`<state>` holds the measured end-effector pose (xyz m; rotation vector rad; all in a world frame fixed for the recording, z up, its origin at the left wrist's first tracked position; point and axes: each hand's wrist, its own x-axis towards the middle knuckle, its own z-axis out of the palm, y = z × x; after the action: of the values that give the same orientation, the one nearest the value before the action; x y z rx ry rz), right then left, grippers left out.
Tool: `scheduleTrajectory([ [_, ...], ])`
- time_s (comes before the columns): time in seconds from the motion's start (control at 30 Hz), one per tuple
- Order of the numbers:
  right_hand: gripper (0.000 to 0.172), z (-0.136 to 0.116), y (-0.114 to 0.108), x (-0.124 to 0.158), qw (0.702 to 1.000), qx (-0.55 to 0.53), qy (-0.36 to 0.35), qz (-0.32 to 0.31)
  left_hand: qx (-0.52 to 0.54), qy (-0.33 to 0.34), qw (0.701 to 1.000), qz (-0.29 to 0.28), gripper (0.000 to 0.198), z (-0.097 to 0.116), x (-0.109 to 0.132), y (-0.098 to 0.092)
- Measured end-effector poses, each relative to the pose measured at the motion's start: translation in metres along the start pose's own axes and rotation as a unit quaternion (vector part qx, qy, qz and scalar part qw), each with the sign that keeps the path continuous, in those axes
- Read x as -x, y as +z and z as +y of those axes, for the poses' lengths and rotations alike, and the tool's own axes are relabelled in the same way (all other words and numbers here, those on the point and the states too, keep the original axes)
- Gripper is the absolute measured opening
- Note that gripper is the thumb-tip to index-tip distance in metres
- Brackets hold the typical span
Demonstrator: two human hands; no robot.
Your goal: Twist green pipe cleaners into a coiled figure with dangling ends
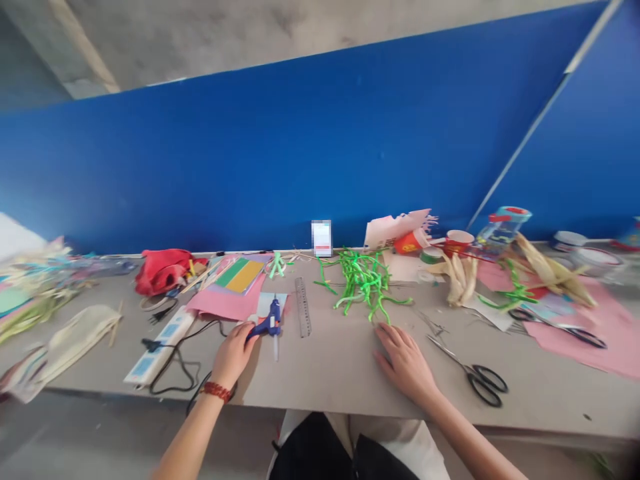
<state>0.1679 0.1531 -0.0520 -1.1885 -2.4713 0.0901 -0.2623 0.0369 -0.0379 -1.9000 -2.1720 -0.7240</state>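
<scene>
My left hand (234, 353) is closed round the handle of a blue glue gun (269, 324), which lies on the grey table (330, 367) with its nozzle pointing away from me. A red bead bracelet sits on that wrist. My right hand (404, 360) rests flat on the table, fingers stretched out and holding nothing. Just beyond its fingertips lies a tangle of green pipe cleaners (364, 280). Black-handled scissors (475, 375) lie to the right of that hand. A clear ruler (303, 307) lies right of the glue gun.
A white power strip (159, 347) with black cables lies at the left. Pink paper with coloured sheets (235, 287), a red cloth (163, 269), dried husks (463, 275), red paper cups (457, 241) and a second pair of scissors (565, 327) crowd the table. A blue partition (300, 153) stands behind.
</scene>
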Motion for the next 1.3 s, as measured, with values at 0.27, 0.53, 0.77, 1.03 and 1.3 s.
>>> scheduleTrajectory([
  [0.27,0.038,-0.003,-0.018,0.001,0.999,-0.05,0.005,-0.012,0.004,0.032,0.999,-0.003,0.036,-0.016,0.005,-0.003],
  [0.53,0.021,0.008,-0.041,-0.054,0.987,-0.023,0.159,-0.01,0.087,0.098,0.989,0.061,0.032,0.097,-0.01,-0.042],
  [0.77,0.017,0.016,-0.041,-0.065,0.984,-0.021,0.178,-0.008,0.313,0.062,0.94,-0.124,0.023,0.195,-0.036,-0.009],
  [1.03,0.008,0.018,-0.041,-0.065,0.986,0.005,0.164,-0.018,0.446,-0.04,0.84,-0.306,0.028,0.244,-0.057,0.043],
  [1.3,0.017,-0.01,-0.031,-0.045,0.995,-0.069,0.066,0.019,0.629,-0.183,0.717,-0.24,0.052,0.256,-0.059,0.056],
])
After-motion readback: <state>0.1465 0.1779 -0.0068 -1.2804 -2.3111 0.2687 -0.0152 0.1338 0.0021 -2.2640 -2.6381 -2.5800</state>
